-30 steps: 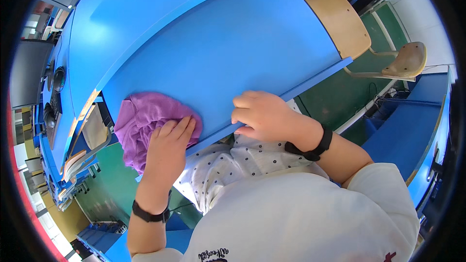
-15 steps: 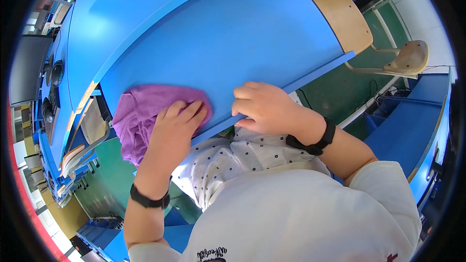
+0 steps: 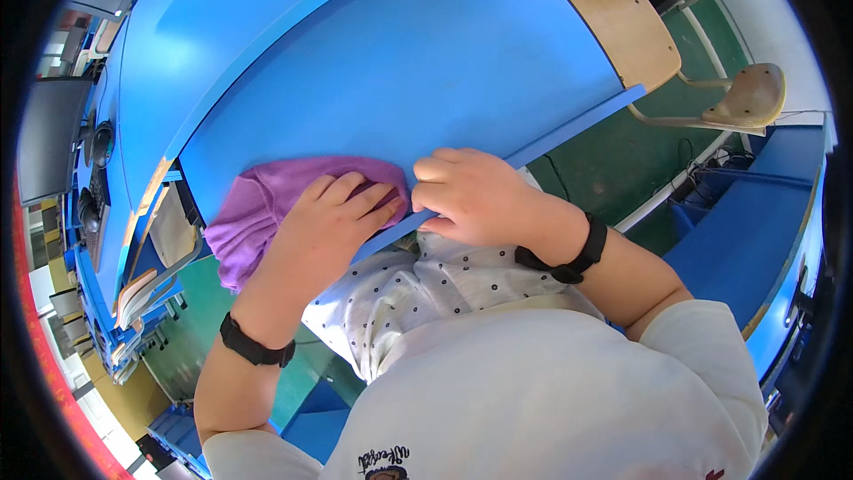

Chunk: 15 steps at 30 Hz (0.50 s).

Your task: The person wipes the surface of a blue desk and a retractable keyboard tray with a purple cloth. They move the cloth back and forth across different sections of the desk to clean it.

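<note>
A crumpled purple cloth lies on the near left corner of a blue pull-out desk tray. Its left part hangs over the tray's front edge. My left hand rests on top of the cloth, fingers bent and pressing into it. Just to the right, my right hand is closed around the raised front lip of the tray, its thumb on my side of the lip. The two hands are close together but apart.
Behind the tray runs a higher blue desktop. A wooden chair stands at the far right, and another chair is at the left beside the tray. Monitors and headphones stand along the left. Cables lie on the green floor.
My left hand has slid to the right along the front edge, dragging the cloth with it toward my right hand. My right hand keeps its grip on the lip.
</note>
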Available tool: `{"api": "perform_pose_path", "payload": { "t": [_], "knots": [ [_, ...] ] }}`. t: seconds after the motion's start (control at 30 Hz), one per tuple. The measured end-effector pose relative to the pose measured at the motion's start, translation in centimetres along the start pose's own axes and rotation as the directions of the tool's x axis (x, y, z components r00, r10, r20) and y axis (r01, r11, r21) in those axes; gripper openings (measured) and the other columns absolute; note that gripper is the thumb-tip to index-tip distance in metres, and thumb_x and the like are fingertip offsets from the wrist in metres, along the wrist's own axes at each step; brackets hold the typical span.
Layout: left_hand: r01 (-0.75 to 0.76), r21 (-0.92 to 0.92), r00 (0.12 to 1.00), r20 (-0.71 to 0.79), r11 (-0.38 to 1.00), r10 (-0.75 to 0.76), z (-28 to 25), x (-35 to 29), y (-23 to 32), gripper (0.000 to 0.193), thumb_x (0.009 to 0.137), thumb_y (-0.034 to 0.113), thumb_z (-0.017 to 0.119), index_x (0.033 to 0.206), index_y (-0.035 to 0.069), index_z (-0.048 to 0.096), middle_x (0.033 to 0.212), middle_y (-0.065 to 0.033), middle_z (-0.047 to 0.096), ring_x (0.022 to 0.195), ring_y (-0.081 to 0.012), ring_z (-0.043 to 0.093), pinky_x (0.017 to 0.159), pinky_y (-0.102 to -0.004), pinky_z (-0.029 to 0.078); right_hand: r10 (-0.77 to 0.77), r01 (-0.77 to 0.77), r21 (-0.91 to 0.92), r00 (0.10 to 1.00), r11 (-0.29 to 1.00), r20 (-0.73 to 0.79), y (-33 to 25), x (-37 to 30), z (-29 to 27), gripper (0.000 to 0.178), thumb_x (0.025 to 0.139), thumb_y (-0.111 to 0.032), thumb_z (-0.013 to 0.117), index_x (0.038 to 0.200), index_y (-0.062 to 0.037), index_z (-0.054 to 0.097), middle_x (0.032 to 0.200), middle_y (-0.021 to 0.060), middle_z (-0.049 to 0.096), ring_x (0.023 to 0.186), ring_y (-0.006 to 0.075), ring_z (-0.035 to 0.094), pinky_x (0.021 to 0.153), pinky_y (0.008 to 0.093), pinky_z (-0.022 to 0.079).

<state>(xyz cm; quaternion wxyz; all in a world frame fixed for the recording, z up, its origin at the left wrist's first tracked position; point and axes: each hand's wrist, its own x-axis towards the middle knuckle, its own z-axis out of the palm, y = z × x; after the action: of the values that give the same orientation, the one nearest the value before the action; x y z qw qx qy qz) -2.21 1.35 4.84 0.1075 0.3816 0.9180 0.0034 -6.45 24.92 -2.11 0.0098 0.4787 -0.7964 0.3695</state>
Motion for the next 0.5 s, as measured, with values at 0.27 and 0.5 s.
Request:
{"api": "perform_pose_path", "payload": {
  "t": [0.27,0.5],
  "knots": [
    [0.060,0.026,0.983,0.173,0.998,-0.064,0.0,-6.7,-1.2,0.052,0.079,0.005,0.058,0.129,0.014,0.065,0.130,-0.0010,0.060,0.121,-0.0241,0.051,0.103,-0.0380,0.041,0.012,-0.011,0.045,1.000,0.999,-0.027,-0.4,-0.1,-0.1,0.025,0.068,-0.017,0.080,0.078,-0.0089,0.059,0.085,0.0049,0.052,0.082,0.0249,0.058,0.068,0.0387,0.049],
    [-0.089,0.062,0.996,-0.013,0.994,0.090,-0.1,1.1,-0.2,0.043,0.079,0.010,0.060,0.121,0.015,0.069,0.128,0.0002,0.060,0.118,-0.0233,0.052,0.102,-0.0371,0.042,0.012,-0.012,0.003,0.999,1.000,-0.033,-0.1,-0.4,-0.1,0.026,0.068,-0.018,0.080,0.076,-0.0090,0.057,0.085,0.0050,0.051,0.082,0.0244,0.057,0.068,0.0387,0.050]
  ]
}}
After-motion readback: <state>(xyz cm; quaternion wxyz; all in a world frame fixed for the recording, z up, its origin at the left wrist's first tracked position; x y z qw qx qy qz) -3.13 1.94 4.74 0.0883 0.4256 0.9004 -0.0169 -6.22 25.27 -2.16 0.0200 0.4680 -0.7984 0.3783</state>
